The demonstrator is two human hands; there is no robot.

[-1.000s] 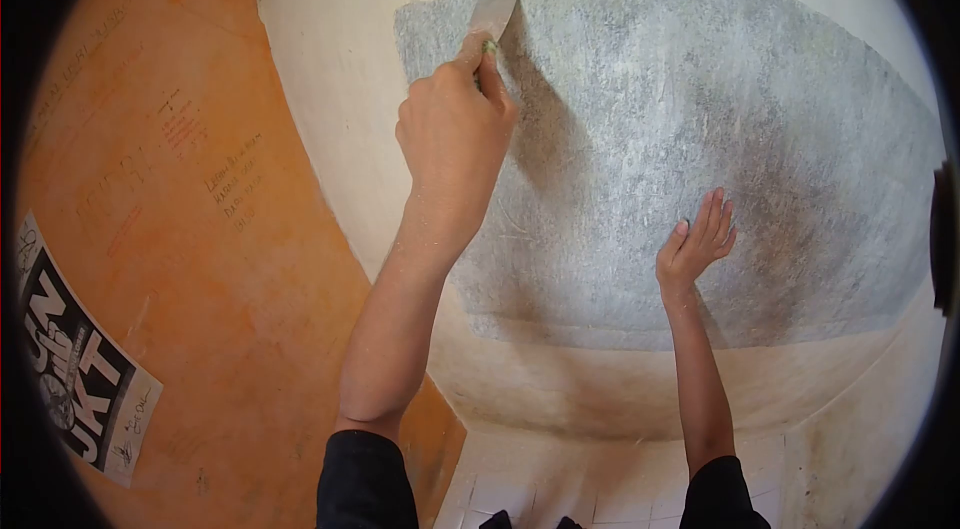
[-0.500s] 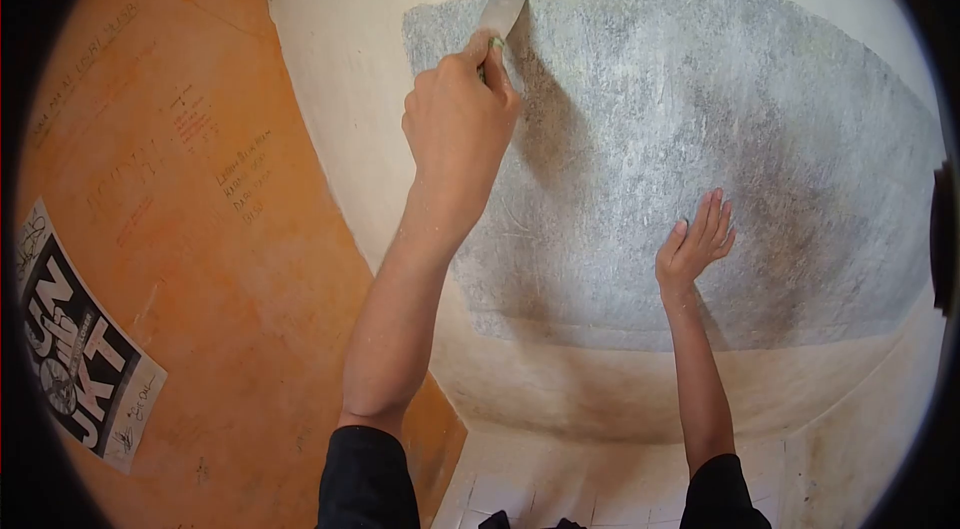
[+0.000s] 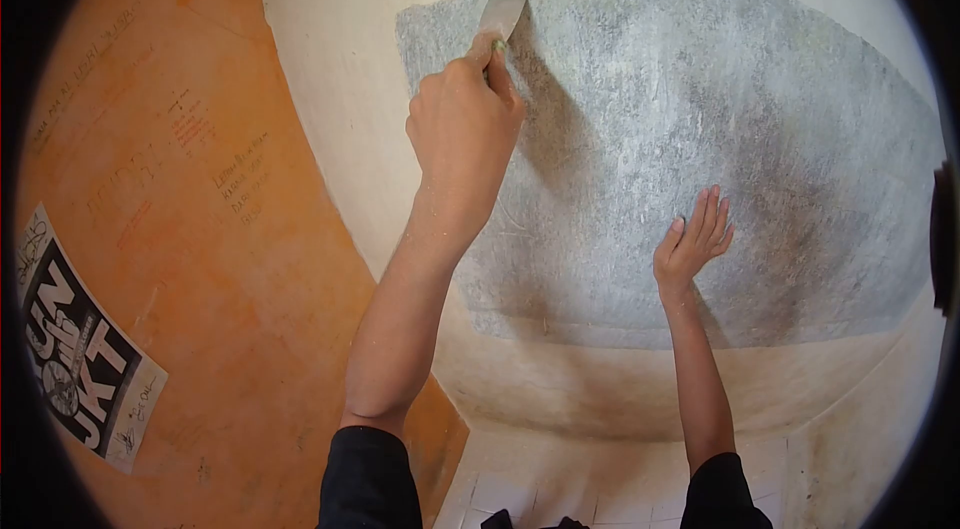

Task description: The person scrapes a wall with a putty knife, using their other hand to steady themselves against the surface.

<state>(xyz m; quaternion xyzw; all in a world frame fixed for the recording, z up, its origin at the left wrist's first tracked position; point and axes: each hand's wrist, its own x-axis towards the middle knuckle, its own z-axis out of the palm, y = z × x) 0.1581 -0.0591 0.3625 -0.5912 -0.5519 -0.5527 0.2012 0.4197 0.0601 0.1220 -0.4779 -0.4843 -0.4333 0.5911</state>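
My left hand [image 3: 465, 109] is closed around a scraper, with its thumb on the near side of the handle. The scraper's flat metal blade [image 3: 503, 16] points up against the wall, just below the ragged upper edge of the grey stripped patch [image 3: 630, 109]. Most of the handle is hidden in the fist. Lower down and to the right, my right hand [image 3: 693, 239] lies open on the grey patch, fingers stretched upward and holding nothing.
Whitish paint [image 3: 330, 79] borders the grey patch. On the left stands an orange wall [image 3: 220, 309] with handwriting and a black-and-white poster [image 3: 85, 349]. Pale tiles [image 3: 600, 494] show at the bottom, and a dark object [image 3: 942, 239] at the right edge.
The scraper and my left hand have barely shifted against the wall, the blade sitting slightly lower from the patch's upper edge. My right hand stays where it was.
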